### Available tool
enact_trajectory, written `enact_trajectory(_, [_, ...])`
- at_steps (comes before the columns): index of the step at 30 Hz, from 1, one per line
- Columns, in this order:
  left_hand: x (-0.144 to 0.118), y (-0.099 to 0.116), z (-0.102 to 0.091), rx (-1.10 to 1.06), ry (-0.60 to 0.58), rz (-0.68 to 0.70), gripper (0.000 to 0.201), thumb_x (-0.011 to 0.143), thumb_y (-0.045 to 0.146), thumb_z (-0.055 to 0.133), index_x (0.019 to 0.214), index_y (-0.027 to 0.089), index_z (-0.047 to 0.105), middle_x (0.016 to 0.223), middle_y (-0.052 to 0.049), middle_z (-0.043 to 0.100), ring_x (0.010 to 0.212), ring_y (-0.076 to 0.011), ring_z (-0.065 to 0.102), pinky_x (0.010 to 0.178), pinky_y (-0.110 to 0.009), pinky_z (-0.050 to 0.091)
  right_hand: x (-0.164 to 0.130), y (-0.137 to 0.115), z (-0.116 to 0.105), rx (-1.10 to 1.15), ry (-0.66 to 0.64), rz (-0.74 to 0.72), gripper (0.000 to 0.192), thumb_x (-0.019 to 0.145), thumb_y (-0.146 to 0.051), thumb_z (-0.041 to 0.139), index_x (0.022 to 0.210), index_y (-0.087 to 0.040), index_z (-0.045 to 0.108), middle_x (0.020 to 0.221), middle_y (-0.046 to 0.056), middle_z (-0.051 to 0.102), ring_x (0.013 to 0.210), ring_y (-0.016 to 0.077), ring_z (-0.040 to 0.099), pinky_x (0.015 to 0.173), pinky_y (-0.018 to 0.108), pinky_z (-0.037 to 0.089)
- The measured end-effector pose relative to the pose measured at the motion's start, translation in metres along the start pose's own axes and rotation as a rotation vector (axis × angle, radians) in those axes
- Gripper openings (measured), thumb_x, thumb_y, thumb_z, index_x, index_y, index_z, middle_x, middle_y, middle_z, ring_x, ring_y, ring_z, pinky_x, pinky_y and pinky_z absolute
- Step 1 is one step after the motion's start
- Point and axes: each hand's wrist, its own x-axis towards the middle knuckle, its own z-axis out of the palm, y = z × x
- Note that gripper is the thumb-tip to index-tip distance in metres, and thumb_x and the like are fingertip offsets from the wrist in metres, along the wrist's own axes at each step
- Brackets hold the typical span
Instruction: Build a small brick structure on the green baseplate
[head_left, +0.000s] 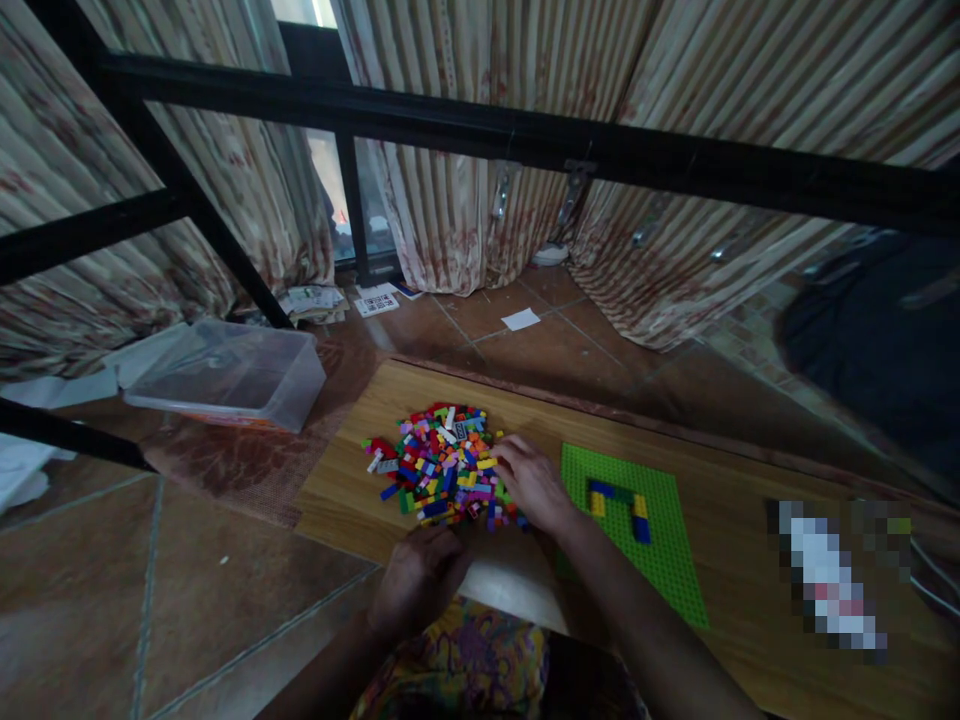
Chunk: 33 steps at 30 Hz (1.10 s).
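Observation:
A heap of small, many-coloured toy building bricks lies spread on the wooden table. My right hand is at the heap's right edge, its fingers stretched over the bricks beside a yellow brick; no brick shows clearly in its grip. My left hand is curled by the table's near edge, just below the heap, and its inner side is hidden. To the right of my right forearm lies a green baseplate. Joined blue, yellow and green bricks form an angular, open-sided outline on it.
A clear plastic bin lies on the floor mat to the left. Dark metal bars cross in front of striped curtains. Papers lie on the tiles beyond the table. A pixelated patch covers something at the right.

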Motion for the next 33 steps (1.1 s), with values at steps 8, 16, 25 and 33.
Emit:
enact_trajectory(8, [0.008, 0.035, 0.008, -0.445, 0.056, -0.294, 0.018, 0.088, 0.032, 0.052, 0.096, 0.019, 0.06, 0.077, -0.001, 0.062, 0.068, -0.0139, 0.057, 0.062, -0.023, 0.046, -0.072, -0.018, -0.011, 0.251, 0.192, 0.087, 0.018, 0.094, -0.019, 0.044, 0.104, -0.024, 0.058, 0.098, 0.004, 0.066, 0.09, 0.018, 0.063, 0.08, 0.03, 0.048])
enact_trajectory(16, [0.034, 0.079, 0.038, -0.761, -0.221, -0.381, 0.02, 0.086, 0.036, 0.053, 0.092, 0.018, 0.061, 0.072, 0.0, 0.06, 0.065, -0.0135, 0.058, 0.059, -0.022, 0.047, -0.154, -0.039, -0.014, 0.544, 0.209, 0.33, 0.016, 0.093, -0.024, 0.048, 0.104, -0.025, 0.059, 0.094, 0.003, 0.066, 0.085, 0.0176, 0.063, 0.075, 0.028, 0.049])
enact_trajectory(25, [0.053, 0.102, 0.073, -0.682, -0.346, -0.242, 0.021, 0.089, 0.034, 0.052, 0.101, 0.019, 0.059, 0.089, -0.003, 0.067, 0.081, -0.0168, 0.066, 0.072, -0.026, 0.053, -0.178, -0.003, -0.031, 0.666, 0.306, 0.48, 0.017, 0.093, -0.03, 0.052, 0.102, -0.025, 0.065, 0.095, 0.002, 0.065, 0.088, 0.0158, 0.063, 0.076, 0.026, 0.049])
enact_trajectory(33, [0.078, 0.105, 0.085, -0.442, -0.168, -0.204, 0.027, 0.088, 0.026, 0.049, 0.113, 0.02, 0.058, 0.11, -0.007, 0.065, 0.095, -0.0186, 0.064, 0.084, -0.032, 0.053, -0.156, 0.024, 0.008, 0.082, 0.724, 0.654, 0.016, 0.089, -0.028, 0.057, 0.096, -0.016, 0.063, 0.091, 0.009, 0.068, 0.088, 0.0232, 0.06, 0.079, 0.037, 0.047])
